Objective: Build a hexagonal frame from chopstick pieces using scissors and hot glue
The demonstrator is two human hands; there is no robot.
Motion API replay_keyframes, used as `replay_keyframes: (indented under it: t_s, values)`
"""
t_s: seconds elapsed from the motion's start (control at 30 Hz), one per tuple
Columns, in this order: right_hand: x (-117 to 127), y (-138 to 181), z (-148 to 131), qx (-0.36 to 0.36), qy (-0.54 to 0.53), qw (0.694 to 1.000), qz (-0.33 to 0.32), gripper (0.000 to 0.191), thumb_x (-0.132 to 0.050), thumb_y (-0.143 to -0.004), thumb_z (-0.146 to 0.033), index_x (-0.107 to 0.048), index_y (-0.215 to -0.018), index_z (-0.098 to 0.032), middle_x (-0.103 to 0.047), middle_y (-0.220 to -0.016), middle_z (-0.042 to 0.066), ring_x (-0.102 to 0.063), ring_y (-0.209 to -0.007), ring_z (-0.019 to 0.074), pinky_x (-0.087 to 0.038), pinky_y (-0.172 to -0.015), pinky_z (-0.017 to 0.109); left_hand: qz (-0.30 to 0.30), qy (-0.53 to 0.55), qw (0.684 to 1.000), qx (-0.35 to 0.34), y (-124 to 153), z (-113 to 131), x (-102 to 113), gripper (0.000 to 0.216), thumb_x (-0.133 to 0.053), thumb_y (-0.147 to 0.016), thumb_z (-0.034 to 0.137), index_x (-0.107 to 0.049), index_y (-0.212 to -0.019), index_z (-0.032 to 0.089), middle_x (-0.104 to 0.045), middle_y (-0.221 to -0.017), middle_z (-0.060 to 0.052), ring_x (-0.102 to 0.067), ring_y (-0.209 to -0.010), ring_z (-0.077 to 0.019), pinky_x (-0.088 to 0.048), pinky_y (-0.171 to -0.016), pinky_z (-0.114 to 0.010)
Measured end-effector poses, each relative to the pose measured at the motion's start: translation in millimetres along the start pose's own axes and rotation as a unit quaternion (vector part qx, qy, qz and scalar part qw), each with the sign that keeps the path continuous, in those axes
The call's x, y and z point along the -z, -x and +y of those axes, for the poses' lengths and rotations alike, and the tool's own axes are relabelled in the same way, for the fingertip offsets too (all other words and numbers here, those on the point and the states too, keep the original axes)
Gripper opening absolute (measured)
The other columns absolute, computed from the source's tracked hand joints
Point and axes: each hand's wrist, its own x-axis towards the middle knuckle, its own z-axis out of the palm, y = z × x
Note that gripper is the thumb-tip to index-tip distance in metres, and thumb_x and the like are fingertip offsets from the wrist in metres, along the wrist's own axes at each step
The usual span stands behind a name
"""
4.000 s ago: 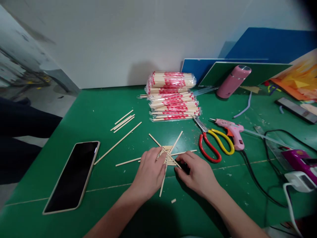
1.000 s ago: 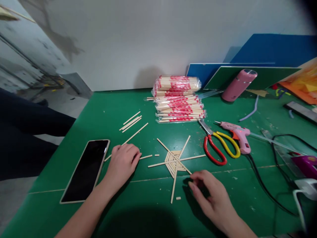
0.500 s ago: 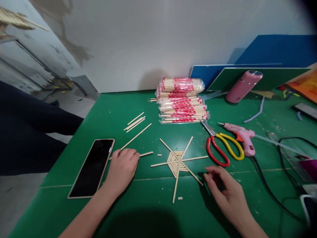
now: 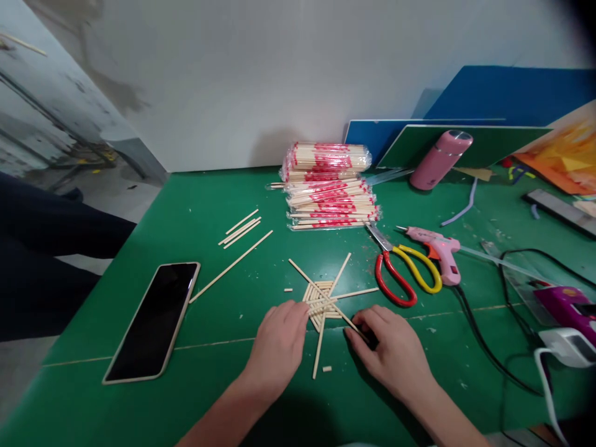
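A web-like figure of thin wooden sticks [image 4: 331, 315] lies flat on the green table, with long sticks crossing at its centre and short ones bridging between them. My left hand [image 4: 279, 338] is at its left side, fingers closed on a wooden stick [image 4: 321, 305] that reaches over the centre; most of this stick is hidden. At the lower right arm of the figure is my right hand [image 4: 384, 341], thumb and fingers closed around that stick's end. Red-and-yellow-handled scissors [image 4: 395, 273] lie beyond the right hand, beside a pink glue gun [image 4: 440, 248].
Plastic-wrapped stick bundles [image 4: 330, 186] lie by the wall. Loose sticks [image 4: 239, 231] and a phone [image 4: 153, 320] are on the left. A pink bottle [image 4: 440, 161] leans against boards [image 4: 484, 146]. Black cable [image 4: 484, 351] and a white plug [image 4: 568, 347] are at right. Someone's dark-clothed legs [image 4: 56, 254] show at left.
My left hand has moved right from the loose sticks to the web figure, bringing a stick. My right hand has closed in on the figure's lower right arm. The view has shifted slightly.
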Motion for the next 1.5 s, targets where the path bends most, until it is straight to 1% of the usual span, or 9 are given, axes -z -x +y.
replay_keyframes:
  t_s: [0.3,0.5,0.8,1.0,1.17,1.27,1.37,1.43,1.5]
  values:
    - [-5.1,-23.5,-5.6,0.008,0.023,1.000,0.011,0.017,-0.046,-0.078,-0.025,-0.053,-0.065,-0.018,-0.051,-0.060,0.001,-0.047,-0.057,0.0126,-0.031,-0.053,0.023,0.032,0.035,0.999,0.020,-18.6,-11.8,4.4,0.021,-0.033,-0.085,0.022,-0.054,-0.087,0.019,-0.060,-0.084,-0.005,-0.056,-0.076,-0.0164,-0.044,-0.068,-0.030]
    - [-2.9,-30.2,-5.3,0.005,0.017,1.000,0.007,0.017,-0.046,-0.079,-0.025,-0.053,-0.065,-0.018,-0.052,-0.060,0.001,-0.047,-0.057,0.0128,-0.031,-0.053,0.023,0.028,0.005,0.995,0.096,-37.3,-23.5,19.6,0.024,-0.025,-0.087,0.023,-0.047,-0.089,0.015,-0.056,-0.084,-0.008,-0.053,-0.075,-0.0176,-0.043,-0.068,-0.031]
    - [-2.0,-27.8,-3.8,-0.006,-0.036,0.999,0.001,0.014,-0.045,-0.079,-0.026,-0.056,-0.073,-0.019,-0.053,-0.061,0.001,-0.047,-0.057,0.0130,-0.033,-0.053,0.024,-0.166,-0.019,0.986,0.011,-52.1,-44.8,29.9,0.014,-0.040,-0.080,0.022,-0.053,-0.076,0.020,-0.058,-0.075,-0.001,-0.054,-0.070,-0.0163,-0.039,-0.062,-0.027]
    - [-3.0,-29.1,-3.2,-0.019,-0.022,0.999,-0.013,0.013,-0.047,-0.079,-0.026,-0.056,-0.073,-0.019,-0.053,-0.062,0.000,-0.048,-0.059,0.0135,-0.033,-0.055,0.024,-0.206,-0.060,0.977,0.007,-56.0,-51.8,33.5,0.019,-0.036,-0.081,0.021,-0.051,-0.068,0.019,-0.058,-0.070,0.000,-0.053,-0.064,-0.0158,-0.034,-0.059,-0.026]
    - [-7.3,-30.4,-5.5,-0.008,-0.018,1.000,-0.010,0.014,-0.046,-0.080,-0.024,-0.057,-0.071,-0.020,-0.055,-0.064,0.001,-0.050,-0.060,0.0137,-0.036,-0.057,0.024,-0.191,-0.088,0.977,0.033,-53.9,-68.4,43.3,0.021,-0.035,-0.081,0.024,-0.050,-0.068,0.019,-0.059,-0.071,-0.003,-0.053,-0.063,-0.0168,-0.034,-0.057,-0.026]
    - [0.2,-30.9,2.4,-0.019,-0.043,0.998,0.029,0.013,-0.046,-0.080,-0.027,-0.057,-0.082,-0.020,-0.058,-0.069,0.002,-0.053,-0.063,0.0137,-0.039,-0.057,0.024,-0.157,-0.088,0.982,0.061,-49.0,-75.7,52.2,0.019,-0.036,-0.081,0.030,-0.052,-0.079,0.019,-0.060,-0.077,-0.003,-0.056,-0.068,-0.0177,-0.037,-0.058,-0.025]
    - [19.2,-32.1,26.2,-0.091,-0.045,0.988,0.120,0.017,-0.045,-0.081,-0.033,-0.054,-0.088,-0.021,-0.060,-0.071,0.001,-0.054,-0.060,0.0128,-0.041,-0.056,0.023,-0.068,-0.066,0.990,0.108,-42.7,-70.2,60.1,0.025,-0.038,-0.080,0.041,-0.050,-0.087,0.020,-0.060,-0.076,-0.002,-0.056,-0.067,-0.0179,-0.039,-0.058,-0.026]
    - [32.6,-33.9,47.4,-0.163,0.008,0.977,0.134,0.020,-0.044,-0.081,-0.038,-0.053,-0.076,-0.022,-0.057,-0.059,-0.002,-0.051,-0.048,0.0117,-0.038,-0.046,0.022,-0.031,-0.026,0.994,0.105,-39.3,-58.7,61.5,0.026,-0.037,-0.081,0.042,-0.049,-0.086,0.020,-0.058,-0.075,-0.001,-0.055,-0.067,-0.0171,-0.040,-0.060,-0.026]
    - [41.0,-37.1,67.0,-0.198,0.089,0.966,0.141,0.024,-0.041,-0.081,-0.041,-0.052,-0.072,-0.022,-0.055,-0.054,-0.003,-0.050,-0.044,0.0118,-0.036,-0.043,0.022,-0.032,0.030,0.996,0.084,-38.0,-43.7,58.2,0.024,-0.031,-0.085,0.035,-0.050,-0.087,0.021,-0.057,-0.079,-0.001,-0.054,-0.072,-0.0157,-0.040,-0.063,-0.026]
